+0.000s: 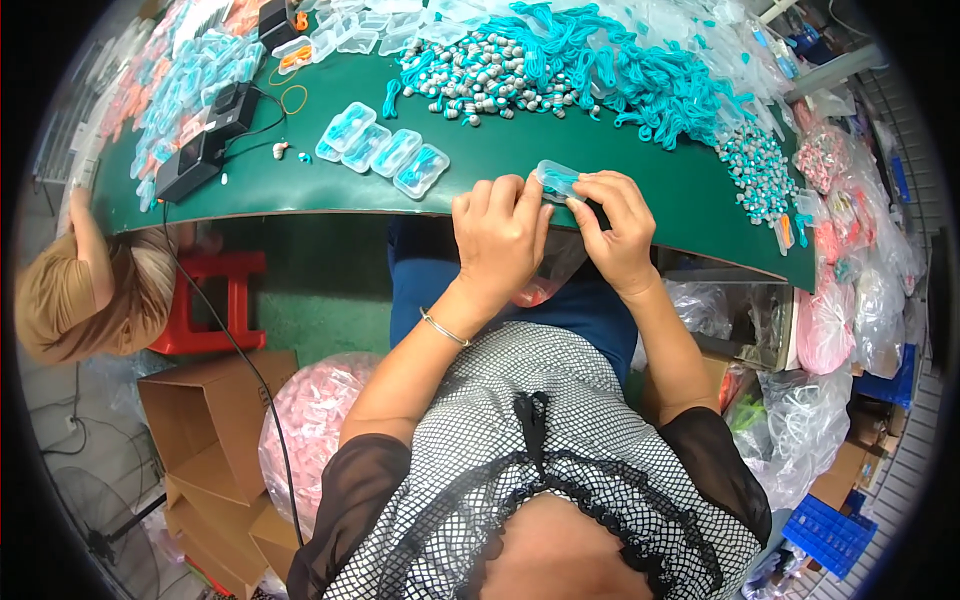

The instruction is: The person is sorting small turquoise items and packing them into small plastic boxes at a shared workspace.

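Observation:
At the near edge of the green table [330, 195], both my hands hold one small clear plastic case [557, 176] with teal cord inside. My left hand [500, 225] grips its left end, fingers bent around it. On the right end, my right hand [618, 215] pinches the case between thumb and fingers. Whether the lid is fully closed I cannot make out. To the left of my hands, several similar filled cases [421, 170] lie in a slanting row. Beyond them rises a heap of small grey-and-teal earplugs [490, 75], with bundles of teal cord [640, 80] beside it.
Black boxes [195, 165] with a cable stand on the table's left. More small grey-and-teal pieces [755, 170] are heaped at the right. Another person [95, 290] is at the left edge near a red stool [215, 300]. A cardboard box [215, 430] sits on the floor.

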